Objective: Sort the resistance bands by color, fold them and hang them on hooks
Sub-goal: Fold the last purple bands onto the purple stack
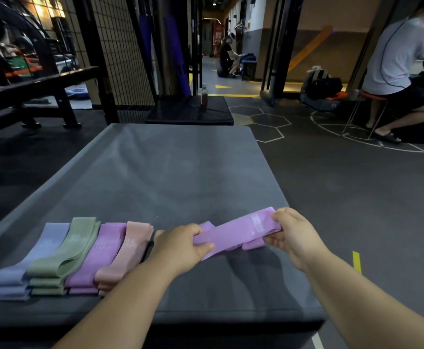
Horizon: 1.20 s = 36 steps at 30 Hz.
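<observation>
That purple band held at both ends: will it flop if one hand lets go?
Likely floppy: the purple band creases and doubles over between left hand and right hand. Probably light; finger pinches alone carry it.

Open grey platform (180, 172) fills the frame's centre. Folded band stacks (80, 258) crowd lower left, seemingly touching; a held purple band (236, 233) spans lower centre.

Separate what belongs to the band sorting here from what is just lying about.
Job: purple band held by left hand and right hand; folded blue bands, green bands, purple pile, pink bands; grey pad beneath them.
Lying about: bottle, weight bench, bags on the floor.
</observation>
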Motion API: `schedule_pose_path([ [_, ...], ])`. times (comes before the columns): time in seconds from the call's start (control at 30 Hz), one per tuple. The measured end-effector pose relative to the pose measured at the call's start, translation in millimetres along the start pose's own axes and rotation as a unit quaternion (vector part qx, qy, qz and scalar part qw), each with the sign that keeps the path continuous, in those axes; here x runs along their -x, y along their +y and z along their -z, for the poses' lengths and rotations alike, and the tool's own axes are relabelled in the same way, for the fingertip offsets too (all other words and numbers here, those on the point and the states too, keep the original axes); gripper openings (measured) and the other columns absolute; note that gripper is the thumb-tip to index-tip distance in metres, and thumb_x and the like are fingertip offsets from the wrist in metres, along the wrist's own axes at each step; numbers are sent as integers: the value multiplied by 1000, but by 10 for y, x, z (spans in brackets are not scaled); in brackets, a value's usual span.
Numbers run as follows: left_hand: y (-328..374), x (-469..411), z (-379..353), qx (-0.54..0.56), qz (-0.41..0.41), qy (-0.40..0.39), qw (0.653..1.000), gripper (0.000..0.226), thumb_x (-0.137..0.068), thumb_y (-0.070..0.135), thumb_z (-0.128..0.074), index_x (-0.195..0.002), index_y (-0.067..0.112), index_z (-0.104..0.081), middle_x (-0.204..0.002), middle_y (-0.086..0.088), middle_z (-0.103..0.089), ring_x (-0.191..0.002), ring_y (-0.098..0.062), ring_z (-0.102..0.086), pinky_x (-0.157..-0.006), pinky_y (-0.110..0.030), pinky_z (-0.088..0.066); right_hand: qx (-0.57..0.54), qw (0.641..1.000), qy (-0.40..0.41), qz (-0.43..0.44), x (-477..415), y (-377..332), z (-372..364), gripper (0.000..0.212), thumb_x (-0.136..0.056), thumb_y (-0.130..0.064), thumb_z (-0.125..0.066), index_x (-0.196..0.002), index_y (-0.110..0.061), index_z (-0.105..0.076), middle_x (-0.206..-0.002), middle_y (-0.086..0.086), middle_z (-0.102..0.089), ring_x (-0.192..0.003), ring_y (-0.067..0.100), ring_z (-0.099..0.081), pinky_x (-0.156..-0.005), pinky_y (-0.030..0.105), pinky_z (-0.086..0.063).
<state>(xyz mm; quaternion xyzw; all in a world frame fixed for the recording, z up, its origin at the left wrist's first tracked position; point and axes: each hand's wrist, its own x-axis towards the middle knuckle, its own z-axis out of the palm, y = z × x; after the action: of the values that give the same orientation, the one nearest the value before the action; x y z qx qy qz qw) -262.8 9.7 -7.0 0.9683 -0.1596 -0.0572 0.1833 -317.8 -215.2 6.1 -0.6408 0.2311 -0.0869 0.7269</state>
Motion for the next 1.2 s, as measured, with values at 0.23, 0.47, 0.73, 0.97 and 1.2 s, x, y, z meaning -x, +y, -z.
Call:
schedule_pose_path([
  [0.23, -118, -31, 151, 119, -9, -19, 993, 44, -81, 58, -65, -53, 30, -46, -51, 11, -40, -62, -15, -39, -56, -29, -29, 30, 997, 69, 12, -121, 38, 125, 11, -95, -10, -48, -84, -12, -50, -78, 7, -49, -67, 19, -45, -59, 27, -42],
  [0.47, -191, -54, 307, 210, -34, -17, 977, 43, -84, 44, -70, -54, 23, -46, -48, 14, -38, -52, -9, -34, -54, -25, -30, 75, 991, 110, 20, -232, 119, 214, 11, -93, -9, -46, -83, -8, -51, -83, 13, -54, -72, 25, -51, -64, 36, -46],
  [0.73, -289, -41, 338, 241, -26, -9, 970, 38, -85, 39, -71, -60, 19, -51, -50, 13, -41, -53, -9, -36, -55, -25, -31, 79, 988, 129, -19, -412, 193, 410, 13, -96, -12, -47, -85, -11, -52, -83, 13, -55, -63, 21, -52, -61, 31, -49],
  [0.97, -299, 22, 168, 83, -6, -70, 994, 8, -91, 36, -56, -84, 31, -57, -88, 12, -63, -84, -11, -58, -72, -25, -44, 309, 943, 124, -2, -342, 215, 424, 9, -96, -22, -54, -98, -13, -54, -83, 9, -67, -52, 16, -66, -47, 24, -42],
  [1.2, -370, 25, 37, 24, 16, -117, 993, 13, -80, 30, -46, -83, 43, -47, -96, 7, -59, -83, -16, -54, -66, -30, -44, 431, 896, 109, 14, -300, 195, 535, 10, -91, -19, -54, -100, -22, -57, -68, 1, -70, -60, 13, -67, -58, 27, -42],
])
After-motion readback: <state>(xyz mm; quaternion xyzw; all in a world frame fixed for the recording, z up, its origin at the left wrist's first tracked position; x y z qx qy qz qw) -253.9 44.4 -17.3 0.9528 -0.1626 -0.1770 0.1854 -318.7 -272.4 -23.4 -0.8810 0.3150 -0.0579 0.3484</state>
